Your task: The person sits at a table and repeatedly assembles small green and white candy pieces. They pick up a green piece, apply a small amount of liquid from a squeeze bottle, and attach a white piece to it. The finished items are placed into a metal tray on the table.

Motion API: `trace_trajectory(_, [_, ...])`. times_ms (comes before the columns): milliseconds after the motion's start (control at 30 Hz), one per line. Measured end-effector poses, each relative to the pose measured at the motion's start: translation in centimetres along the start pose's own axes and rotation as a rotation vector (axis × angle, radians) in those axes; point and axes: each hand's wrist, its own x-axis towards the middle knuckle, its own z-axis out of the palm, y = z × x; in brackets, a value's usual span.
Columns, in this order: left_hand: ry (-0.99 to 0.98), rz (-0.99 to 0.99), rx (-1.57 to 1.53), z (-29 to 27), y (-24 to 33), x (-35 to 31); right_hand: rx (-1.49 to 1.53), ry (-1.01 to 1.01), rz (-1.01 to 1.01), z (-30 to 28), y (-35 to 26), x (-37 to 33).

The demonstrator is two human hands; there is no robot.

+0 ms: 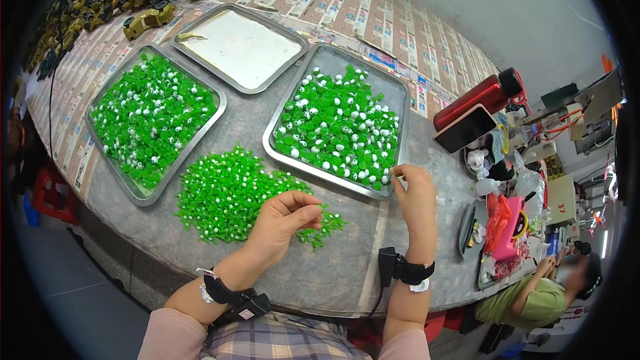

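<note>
My left hand is closed in a pinch over the right edge of a loose pile of small green plastic pieces with white dots. A bit of green shows at its fingertips, but whether it is held or lies behind them I cannot tell. My right hand bends over the near right corner of a metal tray, thumb and forefinger drawn together. What sits between those fingertips is too small to make out. Larger green pieces with white eyeball-like balls fill much of this tray.
Another metal tray of green and white pieces stands at the left. Behind lies a tray with a white bottom. Olive toy vehicles are heaped far left. A phone leans by a red bottle; a person in green sits at right.
</note>
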Motion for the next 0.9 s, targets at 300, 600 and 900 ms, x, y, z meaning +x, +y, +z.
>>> trace_trajectory(300, [-0.073, -0.018, -0.001, -0.2, -0.1, 0.1, 0.19, -0.025, 0.01, -1.0, -2.2, -0.2])
trace_trajectory(600, [-0.194, -0.001, 0.139, 0.0, -0.5, -0.1, 0.882, -0.302, 0.062, -1.1, -7.5, -4.0])
trace_trajectory(900, [-0.224, 0.001, 0.075, 0.1, -0.3, -0.3, 1.501, -0.372, 0.452, 0.6, -6.8, -4.6])
